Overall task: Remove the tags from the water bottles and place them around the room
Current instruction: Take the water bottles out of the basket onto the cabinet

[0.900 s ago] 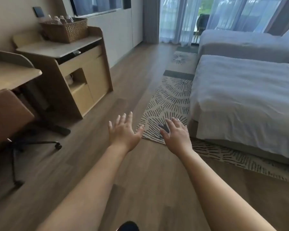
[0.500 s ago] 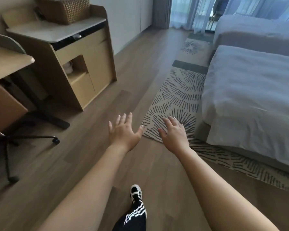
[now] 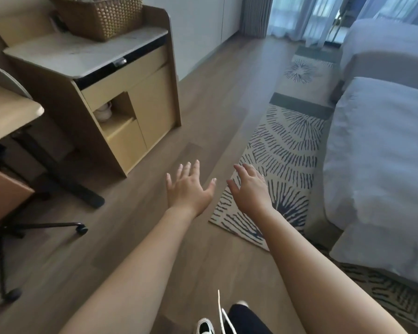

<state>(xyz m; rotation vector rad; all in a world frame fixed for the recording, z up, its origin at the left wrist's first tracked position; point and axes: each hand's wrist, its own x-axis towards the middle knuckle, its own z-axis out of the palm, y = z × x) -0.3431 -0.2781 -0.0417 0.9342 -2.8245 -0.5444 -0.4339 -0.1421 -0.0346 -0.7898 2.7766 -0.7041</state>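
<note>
A wood floor (image 3: 215, 97) fills most of the view, with a white bed (image 3: 381, 165) along the right and a patterned rug (image 3: 287, 150) beside it. At the left stands a wooden cabinet (image 3: 121, 97) carrying a wicker basket (image 3: 99, 15) at the top edge; any water bottles inside it cannot be made out. Both bare arms reach forward: the left hand (image 3: 188, 189) and right hand (image 3: 250, 189) are spread open, palms down, holding nothing.
</note>
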